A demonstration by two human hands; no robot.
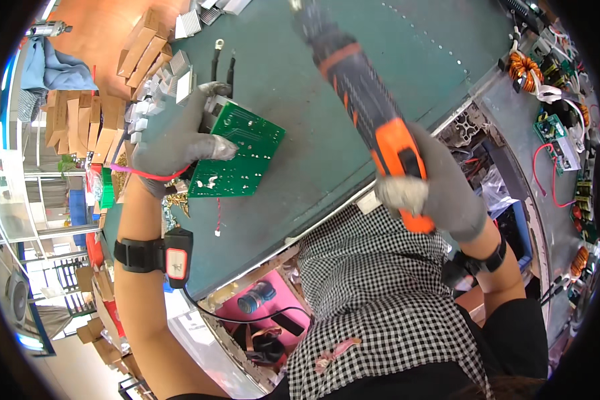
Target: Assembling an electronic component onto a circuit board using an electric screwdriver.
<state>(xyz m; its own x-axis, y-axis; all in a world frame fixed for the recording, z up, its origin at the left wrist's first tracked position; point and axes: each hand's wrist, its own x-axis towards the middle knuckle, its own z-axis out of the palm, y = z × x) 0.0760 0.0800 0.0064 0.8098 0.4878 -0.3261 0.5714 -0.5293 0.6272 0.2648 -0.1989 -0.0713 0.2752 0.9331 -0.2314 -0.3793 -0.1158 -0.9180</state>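
Note:
In my gloved left hand (187, 140) is a green circuit board (247, 150), gripped by its left edge and tilted above the table, its solder side showing. Two black cables (223, 63), one with a ring terminal visible, stick out past its far side. A red-pink wire (157, 175) runs across my left wrist, and a thin wire with a small white plug (218, 230) dangles below the board. My gloved right hand (440, 187) is wrapped round an orange and black power screwdriver (367, 107). The tool points to the far side, apart from the board; its tip is blurred.
A green work table (313, 200) lies beneath my hands. Metal heatsinks (187, 25) and cardboard boxes (143, 47) line its far left. On the right, a grey surface carries copper-wound coils (525, 71) and circuit boards (555, 141). A pink drawer (267, 307) stands open near my lap.

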